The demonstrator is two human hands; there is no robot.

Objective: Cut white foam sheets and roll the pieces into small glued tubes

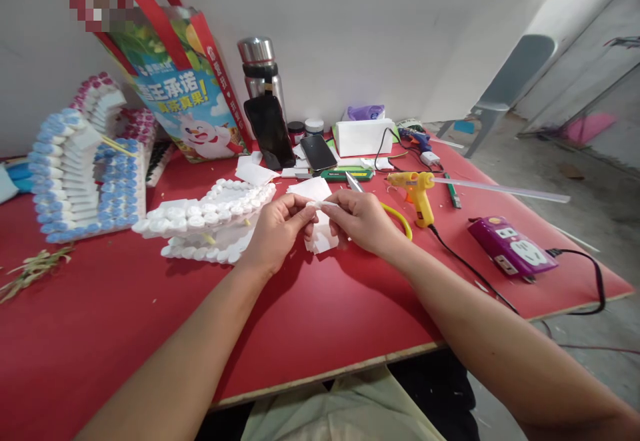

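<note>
Both hands meet above the middle of the red table. My left hand point(286, 226) pinches one end of a small white piece of paper point(320, 204), and my right hand point(361, 220) pinches its other end. Its exact shape is mostly hidden by my fingers. Beneath them lie white paper sheets point(323, 238). Just left of my left hand stands a white structure point(200, 214) built of rows of small rolled pieces. Scissors point(354, 181) with yellow handles lie beyond and beside my right hand, partly covered by it.
A yellow glue gun point(420, 198) with a long clear stick and a purple box point(513, 246) with a cable lie right. Behind are a phone point(270, 133), a steel flask point(257, 61), a green cutter point(345, 174) and a bag point(185, 94). A blue-and-white structure point(75, 174) stands left.
</note>
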